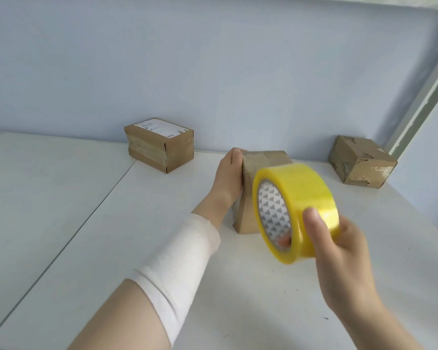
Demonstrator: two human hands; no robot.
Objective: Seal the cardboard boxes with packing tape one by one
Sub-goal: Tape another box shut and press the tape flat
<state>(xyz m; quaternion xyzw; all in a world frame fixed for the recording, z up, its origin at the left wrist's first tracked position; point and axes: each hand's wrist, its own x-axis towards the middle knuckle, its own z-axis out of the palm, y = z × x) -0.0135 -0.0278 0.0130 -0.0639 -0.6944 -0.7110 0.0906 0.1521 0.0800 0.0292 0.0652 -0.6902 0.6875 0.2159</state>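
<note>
Three brown cardboard boxes on white tabletop [61, 198]. Middle brown cardboard box [248, 188] near centre of table, upright, partly hidden behind tape roll. Left hand [229, 173] pressed flat against left side of this box, fingers curled over top far edge, so hand closed on the box. White cloth band [177, 258] around left forearm. Round yellow roll of transparent packing tape [296, 210] held up in front of the box, standing on edge, white printed core facing the camera. Right hand [339, 251] clamped on the roll: thumb on outer yellow face, one fingertip visible inside the core. Whether the roll touches the box: cannot tell.

Further out, second brown cardboard box with white shipping label [159, 145] at back left, close to pale blue wall [213, 59]. Third worn brown cardboard box with torn tape marks [362, 162] at back right, well apart from the other two. Dark seam running across tabletop on left side.
</note>
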